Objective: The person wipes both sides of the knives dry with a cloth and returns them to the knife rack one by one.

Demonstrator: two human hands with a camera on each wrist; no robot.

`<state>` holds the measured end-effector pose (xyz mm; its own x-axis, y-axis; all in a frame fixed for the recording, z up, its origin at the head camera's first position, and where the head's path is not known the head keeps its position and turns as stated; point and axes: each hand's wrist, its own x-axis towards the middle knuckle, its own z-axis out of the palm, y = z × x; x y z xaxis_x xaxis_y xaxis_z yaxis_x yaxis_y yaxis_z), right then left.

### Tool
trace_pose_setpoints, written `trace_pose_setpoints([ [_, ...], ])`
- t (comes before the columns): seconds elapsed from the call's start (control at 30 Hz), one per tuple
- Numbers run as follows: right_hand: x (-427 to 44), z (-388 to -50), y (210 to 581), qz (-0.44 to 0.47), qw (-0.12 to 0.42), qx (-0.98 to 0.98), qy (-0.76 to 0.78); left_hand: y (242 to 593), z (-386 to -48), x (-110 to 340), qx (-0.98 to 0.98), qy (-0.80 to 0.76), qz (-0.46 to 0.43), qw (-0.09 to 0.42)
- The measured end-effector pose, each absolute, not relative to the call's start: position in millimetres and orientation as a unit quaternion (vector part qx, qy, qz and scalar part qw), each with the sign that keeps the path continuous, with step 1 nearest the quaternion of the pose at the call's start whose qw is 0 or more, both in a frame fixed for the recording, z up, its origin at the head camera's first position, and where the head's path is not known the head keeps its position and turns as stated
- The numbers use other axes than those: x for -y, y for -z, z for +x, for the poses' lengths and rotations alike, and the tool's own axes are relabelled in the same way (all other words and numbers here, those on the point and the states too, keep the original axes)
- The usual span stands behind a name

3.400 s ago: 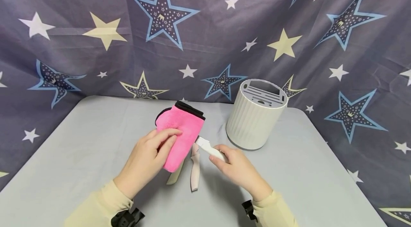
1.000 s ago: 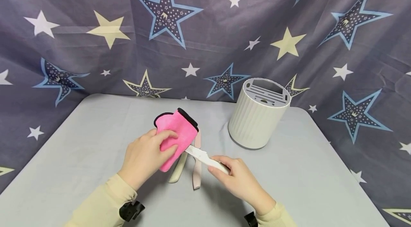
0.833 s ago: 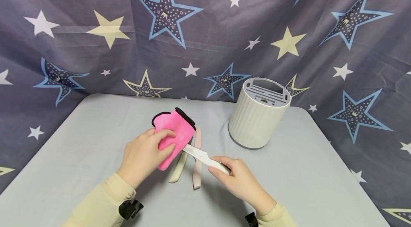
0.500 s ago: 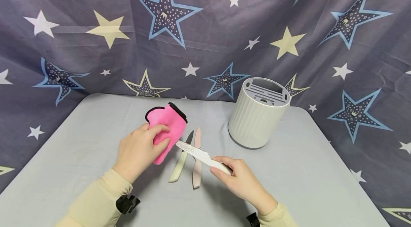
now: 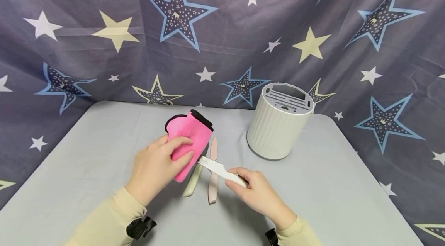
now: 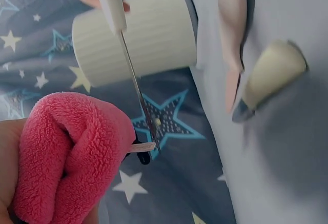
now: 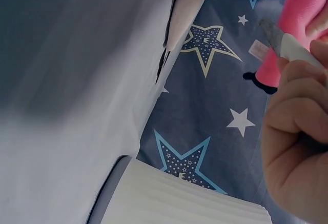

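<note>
In the head view my left hand (image 5: pixel 156 170) grips a folded pink plush cloth (image 5: pixel 196 134) with black edging. My right hand (image 5: pixel 259 194) holds a white knife (image 5: pixel 220 169) by its handle, blade pointing left. The blade's tip end is hidden at the cloth's lower right edge; whether they touch, I cannot tell. The left wrist view shows the blade edge-on beside the cloth (image 6: pixel 77 152). Below them on the table lie a knife with a pale green handle (image 5: pixel 192 184), its blade partly covered by the cloth, and a pale pink knife (image 5: pixel 213 184).
A cream ribbed knife block (image 5: pixel 278 130) with a slotted grey top stands at the back right of the grey table (image 5: pixel 330 184). Behind the table hangs a dark curtain (image 5: pixel 222 37) printed with stars.
Over the last half second my left hand has brought the cloth to the right, over the blade's tip. A moment earlier it had slid left off the tip. The right hand barely moved.
</note>
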<state>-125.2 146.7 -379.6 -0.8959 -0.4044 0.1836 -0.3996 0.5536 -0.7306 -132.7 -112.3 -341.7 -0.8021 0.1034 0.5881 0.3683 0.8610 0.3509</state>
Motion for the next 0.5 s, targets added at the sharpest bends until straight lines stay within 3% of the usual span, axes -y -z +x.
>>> trace_pose_setpoints([
  [0.5,-139,-125,382,-0.232,-0.004,-0.881,0.413,351,-121,94,0.915,0.229,-0.156,0.293],
])
